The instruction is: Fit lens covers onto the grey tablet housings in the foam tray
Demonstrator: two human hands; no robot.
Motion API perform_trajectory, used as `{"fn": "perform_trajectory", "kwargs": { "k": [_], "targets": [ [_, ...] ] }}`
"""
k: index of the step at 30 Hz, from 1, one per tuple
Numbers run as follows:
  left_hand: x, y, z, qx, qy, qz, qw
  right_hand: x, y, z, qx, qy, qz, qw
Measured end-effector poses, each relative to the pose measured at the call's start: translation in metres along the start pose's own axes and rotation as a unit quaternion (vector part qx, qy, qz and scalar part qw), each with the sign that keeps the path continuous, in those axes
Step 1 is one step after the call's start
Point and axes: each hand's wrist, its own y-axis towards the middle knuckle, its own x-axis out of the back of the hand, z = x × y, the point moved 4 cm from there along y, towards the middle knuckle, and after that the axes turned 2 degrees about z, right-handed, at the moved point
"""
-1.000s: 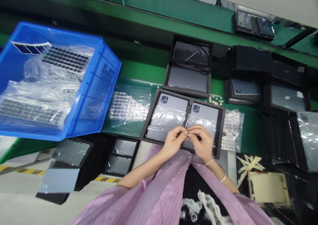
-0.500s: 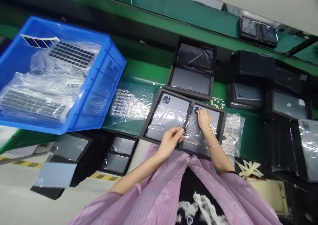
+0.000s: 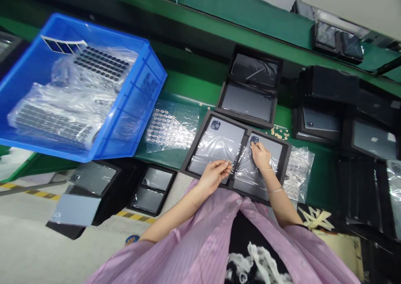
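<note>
A black tray at the centre holds two grey tablet-like panels in clear film, side by side, each with a dark camera area at its top. My right hand is closed in a pinch over the right panel, its fingertips at the lower edge of the camera area. What it may hold is hidden. Over the lower right part of the left panel, near the tray's divider, my left hand is pinched closed; whatever is between its fingertips is too small to name.
A blue bin with bagged sheets of dark rings stands at the left. Bags of small parts flank the tray. Another black tray lies behind it, near loose small rings. Black trays are stacked at the right.
The whole view has shifted, so the scene sits slightly further right. My right hand's fingertips have moved slightly down from the camera area's middle to its lower edge. My left hand stays pinched.
</note>
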Motion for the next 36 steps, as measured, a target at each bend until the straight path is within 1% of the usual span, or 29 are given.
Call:
{"fn": "perform_trajectory", "kwargs": {
  "k": [4,9,17,27,36],
  "targets": [
    [0.001,0.001,-0.004,0.009,-0.022,-0.002,1.000,0.002,-0.005,0.002,-0.002,0.003,0.006,1.000],
    [0.003,0.003,-0.006,0.014,-0.043,-0.005,0.999,0.003,-0.003,0.002,-0.011,0.021,-0.002,1.000],
    [0.007,-0.001,-0.012,0.019,-0.054,0.008,0.998,0.002,-0.003,-0.002,0.008,0.040,-0.021,0.999],
    [0.013,-0.003,-0.014,0.024,-0.050,0.026,0.998,-0.008,-0.004,0.001,-0.003,-0.027,-0.020,0.999],
    [0.017,-0.004,-0.018,0.023,-0.052,0.014,0.998,-0.010,-0.003,0.000,0.009,-0.079,-0.012,0.997]
  ]
}}
